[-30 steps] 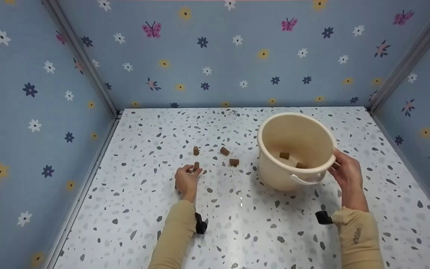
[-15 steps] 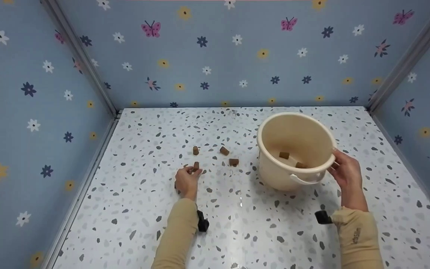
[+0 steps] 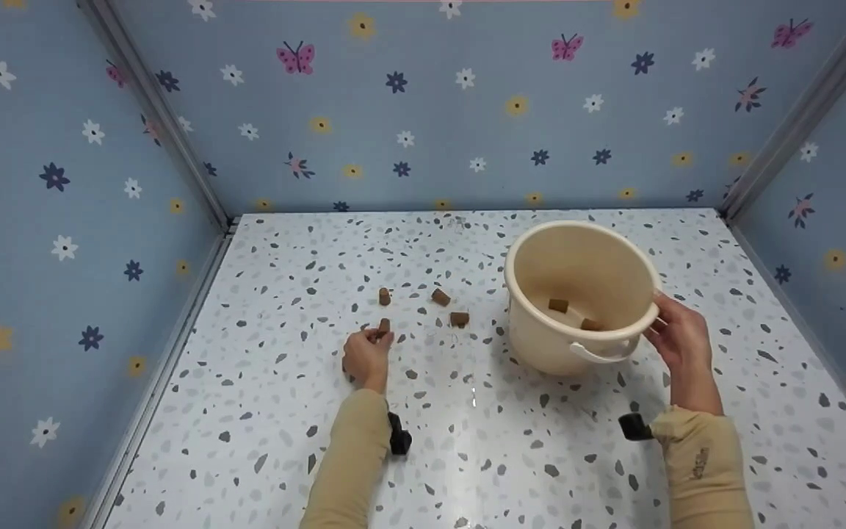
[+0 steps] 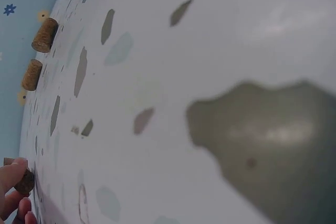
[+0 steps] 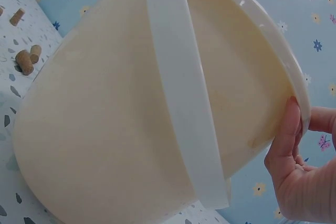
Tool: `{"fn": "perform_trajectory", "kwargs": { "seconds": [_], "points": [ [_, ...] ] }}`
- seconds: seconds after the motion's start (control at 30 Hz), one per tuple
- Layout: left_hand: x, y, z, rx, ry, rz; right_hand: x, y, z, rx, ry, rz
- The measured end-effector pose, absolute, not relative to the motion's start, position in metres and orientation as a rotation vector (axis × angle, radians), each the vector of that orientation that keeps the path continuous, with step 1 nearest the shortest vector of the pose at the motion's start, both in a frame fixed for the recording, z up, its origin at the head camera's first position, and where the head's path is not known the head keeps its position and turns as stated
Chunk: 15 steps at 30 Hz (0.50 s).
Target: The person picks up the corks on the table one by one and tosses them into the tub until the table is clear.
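My left hand (image 3: 366,360) pinches a brown cork (image 3: 384,325) down at the speckled tabletop. In the left wrist view, my fingertips (image 4: 20,163) lie against that cork (image 4: 24,183), and part of it is hidden behind them. A bit of brown shows at the hand's left edge. Beyond the hand lie three loose corks, one (image 3: 384,296) straight ahead and the others (image 3: 440,297) (image 3: 460,319) toward the bucket. The cream bucket (image 3: 540,342) stands tilted slightly, with two corks (image 3: 559,306) visible on its bottom. My right hand (image 3: 682,339) grips its rim on the right.
A white bail handle (image 3: 603,358) hangs down the bucket's near side. Blue flowered panels (image 3: 438,95) enclose the speckled table (image 3: 467,455) at the back and both sides. Black wrist cameras (image 3: 399,435) (image 3: 635,427) sit on both sleeves.
The left fingers have closed in a little on the cork, which has shifted slightly toward me. My right hand and the bucket stay put.
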<state>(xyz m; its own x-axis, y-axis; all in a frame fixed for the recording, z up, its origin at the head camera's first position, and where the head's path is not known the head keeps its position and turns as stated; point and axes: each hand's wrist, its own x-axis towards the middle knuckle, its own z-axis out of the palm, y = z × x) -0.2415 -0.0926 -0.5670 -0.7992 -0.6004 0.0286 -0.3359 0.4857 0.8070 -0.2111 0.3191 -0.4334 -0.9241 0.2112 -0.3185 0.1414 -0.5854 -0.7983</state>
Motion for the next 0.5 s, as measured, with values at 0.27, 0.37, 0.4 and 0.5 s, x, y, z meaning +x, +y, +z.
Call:
{"fn": "perform_trajectory", "kwargs": {
  "seconds": [0.27,0.37,0.4,0.5],
  "points": [
    [-0.2412,-0.0910,-0.5646,0.810,-2.419,-1.255,-0.2115,0.3197,-0.4327,-0.622,-1.406,2.693],
    [-0.2401,-0.0899,-0.5637,0.802,-2.415,-1.257,-0.2112,0.3197,-0.4321,-0.629,-1.413,2.692],
    [-0.2397,-0.0896,-0.5632,0.799,-2.414,-1.257,-0.2111,0.3196,-0.4319,-0.630,-1.415,2.692],
    [-0.2391,-0.0887,-0.5612,0.793,-2.408,-1.262,-0.2107,0.3198,-0.4314,-0.633,-1.418,2.692]
  ]
}}
